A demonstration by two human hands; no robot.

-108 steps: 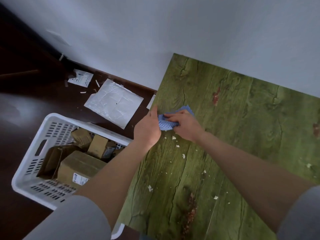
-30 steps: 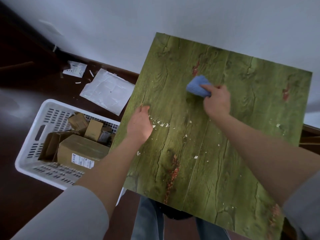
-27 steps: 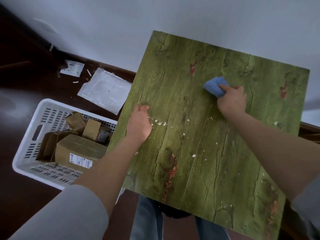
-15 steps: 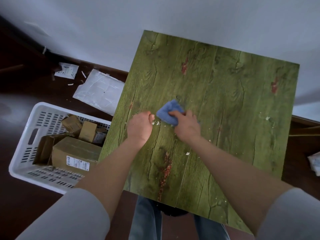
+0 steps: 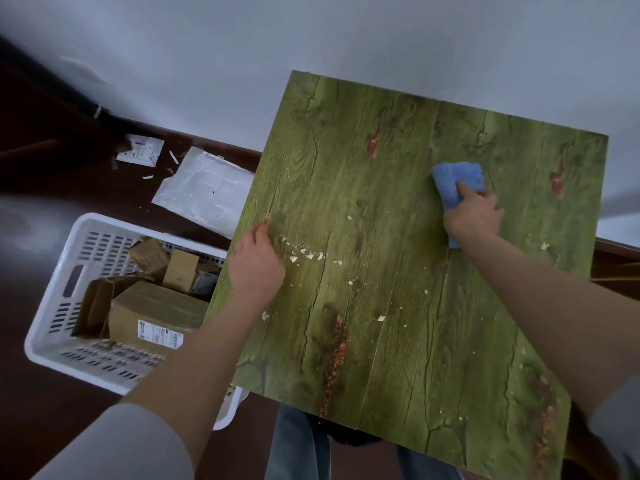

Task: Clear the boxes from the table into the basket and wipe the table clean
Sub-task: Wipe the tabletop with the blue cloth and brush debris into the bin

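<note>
Beside the tabletop, the boxes already lie in the basket, while on it the right hand presses a blue cloth, the left hand rests loosely curled and empty, and white crumbs remain between them.

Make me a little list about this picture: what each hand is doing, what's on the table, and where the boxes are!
right hand: presses a blue cloth onto the green table
left hand: rests cupped at the table's left edge, holding nothing visible
on the table: small white crumbs, mostly near the left hand
cardboard boxes: inside the white basket on the floor, left of the table
boxes on table: none
</note>
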